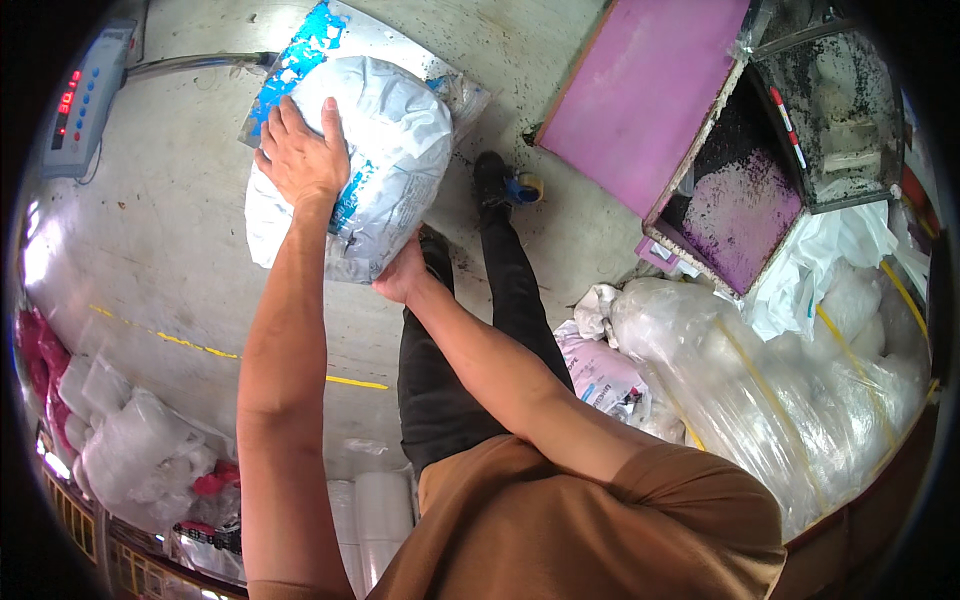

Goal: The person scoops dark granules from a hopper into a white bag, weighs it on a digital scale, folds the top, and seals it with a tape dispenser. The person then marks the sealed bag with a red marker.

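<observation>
A bulging white plastic sack (400, 130) with blue print rests on a metal plate (380, 35) with flaking blue paint. My left hand (303, 152) lies flat on top of the sack, fingers stretched and thumb apart. At the sack's near lower edge, my right hand (402, 270) grips the plastic from beneath; its fingertips are hidden by the sack. A cable runs from the plate's left side to a grey display box (88, 100) with red lit digits and blue buttons.
A purple panel (650, 90) and a dirty purple-lined bin (735, 215) stand at right, by a blackened tray (835, 120) holding a red-and-white marker (788, 128). Clear plastic bags (740, 370) fill the lower right; more bags (140, 455) lie lower left. A tape roll (525, 188) sits beside my shoe.
</observation>
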Available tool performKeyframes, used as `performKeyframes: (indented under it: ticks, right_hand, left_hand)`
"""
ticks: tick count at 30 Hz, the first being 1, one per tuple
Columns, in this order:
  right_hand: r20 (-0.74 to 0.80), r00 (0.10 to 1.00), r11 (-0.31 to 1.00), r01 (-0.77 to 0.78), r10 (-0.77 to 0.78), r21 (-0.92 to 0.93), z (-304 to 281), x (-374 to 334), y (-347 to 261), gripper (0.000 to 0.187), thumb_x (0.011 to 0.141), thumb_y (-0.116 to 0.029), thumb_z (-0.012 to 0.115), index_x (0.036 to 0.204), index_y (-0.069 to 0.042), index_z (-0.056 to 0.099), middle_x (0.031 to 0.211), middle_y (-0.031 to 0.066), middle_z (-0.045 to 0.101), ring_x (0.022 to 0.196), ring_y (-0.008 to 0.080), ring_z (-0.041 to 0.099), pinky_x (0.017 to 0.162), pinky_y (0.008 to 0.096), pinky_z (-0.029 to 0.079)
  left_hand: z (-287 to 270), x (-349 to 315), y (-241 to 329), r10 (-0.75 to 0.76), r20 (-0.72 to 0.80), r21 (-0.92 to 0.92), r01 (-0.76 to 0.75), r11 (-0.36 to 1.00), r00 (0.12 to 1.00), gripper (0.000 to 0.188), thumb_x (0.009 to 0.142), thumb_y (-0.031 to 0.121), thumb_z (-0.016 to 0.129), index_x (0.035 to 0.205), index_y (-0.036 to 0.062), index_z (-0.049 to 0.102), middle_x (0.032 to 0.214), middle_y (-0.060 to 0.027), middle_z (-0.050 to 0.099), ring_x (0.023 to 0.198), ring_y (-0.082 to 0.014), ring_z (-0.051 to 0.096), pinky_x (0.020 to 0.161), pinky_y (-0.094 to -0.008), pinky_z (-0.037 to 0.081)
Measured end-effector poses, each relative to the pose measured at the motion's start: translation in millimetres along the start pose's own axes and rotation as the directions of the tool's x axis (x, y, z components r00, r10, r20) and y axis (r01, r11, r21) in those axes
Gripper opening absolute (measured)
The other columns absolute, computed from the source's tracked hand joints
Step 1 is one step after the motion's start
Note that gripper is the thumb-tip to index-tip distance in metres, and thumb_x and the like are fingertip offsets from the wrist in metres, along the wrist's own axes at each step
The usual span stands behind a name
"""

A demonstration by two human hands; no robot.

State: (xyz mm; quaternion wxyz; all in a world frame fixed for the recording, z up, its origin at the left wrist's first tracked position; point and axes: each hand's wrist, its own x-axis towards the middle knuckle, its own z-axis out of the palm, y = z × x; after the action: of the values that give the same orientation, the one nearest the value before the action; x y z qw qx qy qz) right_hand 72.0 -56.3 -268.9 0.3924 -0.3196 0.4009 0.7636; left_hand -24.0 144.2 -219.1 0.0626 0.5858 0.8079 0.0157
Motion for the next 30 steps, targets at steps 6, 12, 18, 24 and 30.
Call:
performKeyframes:
  ticks: [6,12,18,24,30]
  right_hand:
    - [-0.216,0.933,0.861,-0.351,0.288,-0.368,-103,-11,-46,0.119,0.091,-0.089,0.042,0.155,0.011,0.035,0.150,0.0329,0.051,0.138,0.0459,0.054,0.116,0.0635,0.038]
    - [-0.442,0.811,0.811,0.066,-0.383,-0.582,-201,-23,-235,0.066,0.100,-0.050,0.067,0.136,0.004,0.055,0.113,0.0223,0.071,0.099,0.0378,0.072,0.083,0.0490,0.059]
    - [-0.345,0.478,0.003,-0.583,-0.808,-0.812,-259,-7,-365,0.055,0.090,-0.036,0.080,0.133,-0.004,0.068,0.129,0.0232,0.069,0.116,0.0364,0.069,0.099,0.0465,0.054]
    - [-0.161,0.481,-0.243,-0.671,-0.862,-0.701,-312,85,-411,0.061,0.087,-0.046,0.079,0.127,0.000,0.071,0.130,0.0232,0.069,0.123,0.0415,0.064,0.105,0.0489,0.051]
    - [0.104,0.183,-0.182,-0.490,-0.978,-0.852,-381,186,-438,0.082,0.085,-0.052,0.080,0.147,-0.005,0.055,0.139,0.0257,0.061,0.128,0.0433,0.060,0.109,0.0514,0.048]
  left_hand:
    - [2,1,1,0.009,-0.015,-0.038,-0.010,0.999,1.000,0.084,0.102,0.070,0.040,0.158,0.0059,0.042,0.160,-0.0169,0.047,0.152,-0.0364,0.037,0.123,-0.0597,0.022]
    - [4,1,-3,0.039,-0.023,-0.016,-0.039,0.999,0.999,0.081,0.104,0.067,0.037,0.157,0.0068,0.045,0.159,-0.0178,0.049,0.149,-0.0370,0.041,0.124,-0.0540,0.023]
    - [10,-1,-8,0.050,-0.031,-0.074,-0.053,0.996,0.998,0.072,0.108,0.058,0.041,0.152,0.0029,0.052,0.154,-0.0221,0.054,0.142,-0.0405,0.050,0.120,-0.0464,0.034]
    - [7,3,-40,0.107,0.028,-0.183,-0.100,0.978,0.994,0.063,0.112,0.042,0.043,0.158,-0.0008,0.041,0.158,-0.0230,0.048,0.144,-0.0348,0.049,0.123,-0.0420,0.034]
    - [-18,8,-124,0.102,0.069,-0.090,-0.095,0.991,0.992,0.061,0.112,0.033,0.041,0.159,-0.0052,0.035,0.162,-0.0243,0.041,0.147,-0.0345,0.044,0.125,-0.0431,0.032]
